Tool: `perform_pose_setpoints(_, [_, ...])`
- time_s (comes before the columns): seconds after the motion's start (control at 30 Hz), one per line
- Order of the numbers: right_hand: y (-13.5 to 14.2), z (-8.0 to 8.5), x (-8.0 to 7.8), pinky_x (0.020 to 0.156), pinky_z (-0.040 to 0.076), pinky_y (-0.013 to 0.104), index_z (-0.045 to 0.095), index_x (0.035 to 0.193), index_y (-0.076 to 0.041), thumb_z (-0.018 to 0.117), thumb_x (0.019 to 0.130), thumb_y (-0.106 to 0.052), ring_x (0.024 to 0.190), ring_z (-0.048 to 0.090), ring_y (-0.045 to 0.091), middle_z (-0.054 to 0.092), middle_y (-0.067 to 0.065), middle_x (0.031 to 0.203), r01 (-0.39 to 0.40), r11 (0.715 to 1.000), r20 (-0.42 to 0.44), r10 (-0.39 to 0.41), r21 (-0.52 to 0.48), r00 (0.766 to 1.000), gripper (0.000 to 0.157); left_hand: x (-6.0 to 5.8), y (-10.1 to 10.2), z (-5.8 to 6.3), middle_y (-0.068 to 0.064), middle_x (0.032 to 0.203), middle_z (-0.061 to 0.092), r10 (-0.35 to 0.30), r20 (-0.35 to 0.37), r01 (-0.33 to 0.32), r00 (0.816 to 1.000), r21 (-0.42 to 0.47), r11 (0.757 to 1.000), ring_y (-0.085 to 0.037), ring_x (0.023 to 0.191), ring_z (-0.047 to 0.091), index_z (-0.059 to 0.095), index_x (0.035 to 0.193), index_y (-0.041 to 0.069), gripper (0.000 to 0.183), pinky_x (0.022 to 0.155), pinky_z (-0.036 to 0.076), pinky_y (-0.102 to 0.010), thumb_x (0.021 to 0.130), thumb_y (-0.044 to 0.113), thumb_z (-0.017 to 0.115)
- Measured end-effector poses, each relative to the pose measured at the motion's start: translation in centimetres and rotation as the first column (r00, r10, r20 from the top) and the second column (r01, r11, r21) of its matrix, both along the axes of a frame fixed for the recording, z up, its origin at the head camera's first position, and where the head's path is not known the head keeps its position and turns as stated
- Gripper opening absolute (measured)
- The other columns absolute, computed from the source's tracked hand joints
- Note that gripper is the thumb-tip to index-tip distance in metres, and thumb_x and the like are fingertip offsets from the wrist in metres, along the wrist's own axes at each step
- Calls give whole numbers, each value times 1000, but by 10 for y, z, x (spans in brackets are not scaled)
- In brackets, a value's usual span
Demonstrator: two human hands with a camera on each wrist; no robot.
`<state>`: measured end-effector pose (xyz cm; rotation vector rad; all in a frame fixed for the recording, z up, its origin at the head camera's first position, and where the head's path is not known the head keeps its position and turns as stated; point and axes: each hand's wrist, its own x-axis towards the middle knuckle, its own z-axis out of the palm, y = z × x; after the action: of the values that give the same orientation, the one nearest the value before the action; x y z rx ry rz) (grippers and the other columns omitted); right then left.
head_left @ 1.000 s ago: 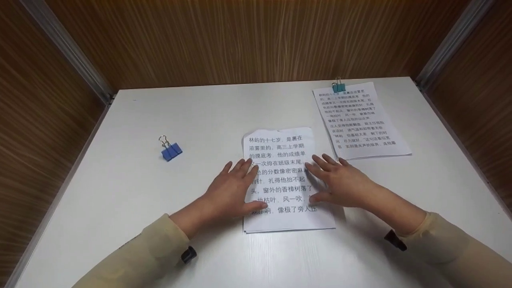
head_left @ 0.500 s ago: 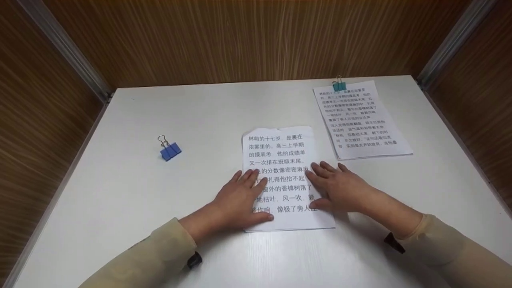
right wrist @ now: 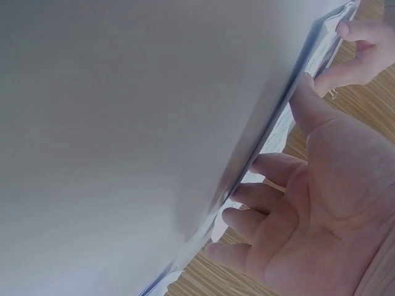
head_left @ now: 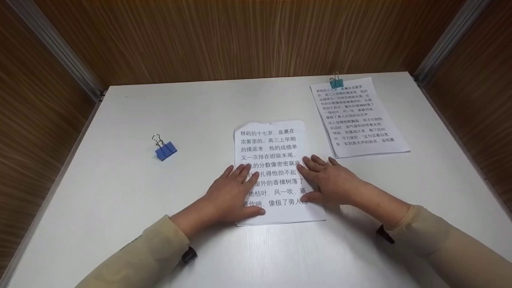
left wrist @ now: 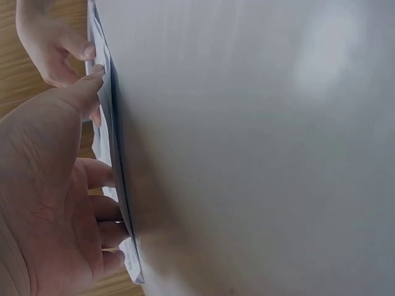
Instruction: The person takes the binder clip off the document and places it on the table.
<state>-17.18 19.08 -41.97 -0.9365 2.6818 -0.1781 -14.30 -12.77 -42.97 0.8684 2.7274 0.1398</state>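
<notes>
A stack of printed sheets (head_left: 269, 141) lies on the table in front of me, its top edge wavy and uneven. My left hand (head_left: 229, 195) rests on the stack's left side, fingers extended and thumb over the lower lines of print. Over the right side lies my right hand (head_left: 331, 181), its fingertips and thumb on the margin. In the left wrist view the left thumb (left wrist: 86, 89) and fingers touch the thin stack near its edge. The right wrist view shows the right fingers (right wrist: 256, 194) in much the same way along the opposite side.
A blue binder clip (head_left: 166, 151) stands on the white table (head_left: 192, 108) to the left. At the back right lies a second stack of printed sheets (head_left: 360, 120), held at its top by a teal binder clip (head_left: 337, 83). Wood-grain panels (head_left: 256, 40) enclose the table.
My left hand has slid nearer and farther onto the sheets, uncovering some upper text. The stack has shifted slightly left, with both hands staying on it. The view has also moved a little.
</notes>
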Motion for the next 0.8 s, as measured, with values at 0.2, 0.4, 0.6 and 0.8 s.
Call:
perform_pose_setpoints(0.2, [-16, 0, -9, 122, 25, 69, 36, 165, -5, 69, 97, -59, 157, 25, 44, 28, 23, 170, -20, 1000, -11, 20, -3, 1000, 93, -4, -13, 5, -21, 173, 22, 30, 17, -29, 999, -15, 999, -35, 161, 18, 31, 167, 6, 102, 131, 11, -50, 96, 76, 55])
perform_pose_setpoints(0.4, [-43, 3, -20, 123, 26, 68, 35, 165, -5, 69, 97, -59, 157, 25, 43, 28, 23, 170, -40, 999, -9, 40, 23, 999, 93, -9, -34, 9, -24, 172, 23, 58, 38, -57, 998, -12, 998, -39, 160, 20, 33, 166, 4, 102, 131, 12, -52, 95, 73, 59])
perform_pose_setpoints(0.6, [-68, 2, -31, 124, 25, 66, 32, 167, -6, 65, 99, -62, 158, 23, 42, 24, 22, 171, -50, 996, 13, 50, 70, 999, 94, -16, -54, 10, -24, 171, 25, 88, 64, -89, 994, 9, 996, -39, 160, 21, 36, 165, 3, 102, 131, 11, -53, 93, 70, 66])
perform_pose_setpoints(0.8, [-92, 3, -41, 125, 24, 65, 31, 167, -7, 65, 99, -62, 159, 22, 43, 24, 21, 172, -58, 994, 21, 56, 93, 998, 94, -20, -76, 7, -24, 172, 23, 111, 57, -112, 992, 17, 994, -40, 160, 20, 35, 165, 4, 103, 131, 11, -53, 93, 72, 65])
